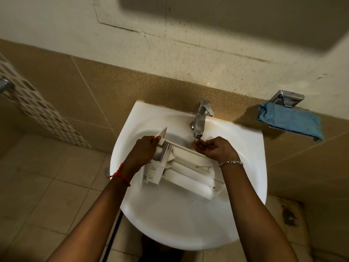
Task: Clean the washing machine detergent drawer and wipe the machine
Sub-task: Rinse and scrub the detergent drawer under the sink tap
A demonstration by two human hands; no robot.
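Observation:
A white plastic detergent drawer [187, 173] lies slantwise in the white sink [188, 220], its front panel toward the upper left and its long compartments facing up. My left hand [145, 150] grips the drawer's front end, thumb on top of the panel. My right hand [213, 148] is cupped palm up, just under the spout of the chrome tap [200, 118], fingertips at the outlet and heel over the drawer's far rim. It holds nothing that I can see.
A blue cloth [290, 121] lies on a metal wall shelf [287, 98] to the right of the sink. Tiled wall runs behind the sink. The tiled floor has a round drain [107, 172] at the left. A dark stained patch marks the floor at the right.

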